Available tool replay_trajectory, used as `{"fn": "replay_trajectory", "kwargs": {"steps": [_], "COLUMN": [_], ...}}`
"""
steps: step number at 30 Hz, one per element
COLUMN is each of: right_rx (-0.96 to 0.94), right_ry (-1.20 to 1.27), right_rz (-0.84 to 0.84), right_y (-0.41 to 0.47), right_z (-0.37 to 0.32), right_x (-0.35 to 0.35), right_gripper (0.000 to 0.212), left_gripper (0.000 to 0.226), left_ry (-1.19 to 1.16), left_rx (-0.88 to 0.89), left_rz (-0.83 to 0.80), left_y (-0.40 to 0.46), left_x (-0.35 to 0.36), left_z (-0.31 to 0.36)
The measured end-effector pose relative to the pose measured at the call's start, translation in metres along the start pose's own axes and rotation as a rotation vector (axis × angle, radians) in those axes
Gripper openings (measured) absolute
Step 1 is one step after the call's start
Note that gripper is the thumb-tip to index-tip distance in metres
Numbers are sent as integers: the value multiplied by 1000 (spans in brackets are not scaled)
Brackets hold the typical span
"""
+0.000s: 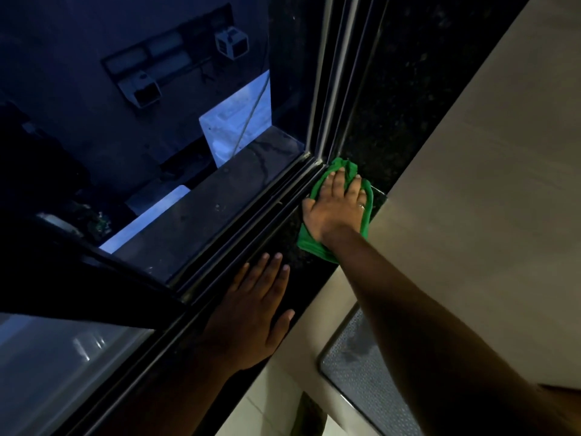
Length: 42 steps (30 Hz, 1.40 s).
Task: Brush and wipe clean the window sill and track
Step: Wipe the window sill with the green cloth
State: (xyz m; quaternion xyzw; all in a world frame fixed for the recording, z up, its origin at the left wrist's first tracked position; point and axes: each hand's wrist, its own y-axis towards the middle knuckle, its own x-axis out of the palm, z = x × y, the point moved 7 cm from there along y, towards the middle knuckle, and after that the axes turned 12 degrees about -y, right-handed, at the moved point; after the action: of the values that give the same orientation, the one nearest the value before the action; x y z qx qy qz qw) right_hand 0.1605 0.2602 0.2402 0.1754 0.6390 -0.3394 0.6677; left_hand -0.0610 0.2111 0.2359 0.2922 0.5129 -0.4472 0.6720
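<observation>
A green cloth (317, 247) lies on the dark stone window sill (292, 265) at its far corner, where the sill meets the side frame. My right hand (334, 207) presses flat on the cloth, fingers spread toward the corner, a ring on one finger. My left hand (254, 313) rests flat on the sill nearer to me, fingers apart, holding nothing. The window track (251, 228), with its dark parallel rails, runs along the sill's left edge just beside both hands. No brush is in view.
The sliding window pane (63, 357) stands at the lower left; the opening beyond shows a dark outer ledge (220, 209) and a building far below. A beige wall (487, 152) rises on the right. A grey textured mat (355, 369) lies below the sill.
</observation>
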Motion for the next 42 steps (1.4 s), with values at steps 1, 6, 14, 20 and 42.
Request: {"fn": "replay_trajectory", "kwargs": {"steps": [1,6,14,20,42], "right_rx": [-42,-553,-53,-201,-416], "right_ry": [-15,-6,-16,-4,109], "right_rz": [10,140,54,157,164], "right_y": [-7,-64,-7,-60,-58], "right_z": [-3,20,34,-12,21], "right_x": [2,14,5,10,9], "right_gripper": [79,67,70,70,58], "left_gripper": [68,68,69,69,67], "left_ry": [2,3,-12,-2,-50], "left_rx": [-3,-3,-9,-15,-10], "left_rz": [-2,-6,10,4,43], "left_y": [0,-2,-4,-3,-4], "left_x": [-1,-4,-5,-5,-6], "left_z": [0,2,0,1,0]}}
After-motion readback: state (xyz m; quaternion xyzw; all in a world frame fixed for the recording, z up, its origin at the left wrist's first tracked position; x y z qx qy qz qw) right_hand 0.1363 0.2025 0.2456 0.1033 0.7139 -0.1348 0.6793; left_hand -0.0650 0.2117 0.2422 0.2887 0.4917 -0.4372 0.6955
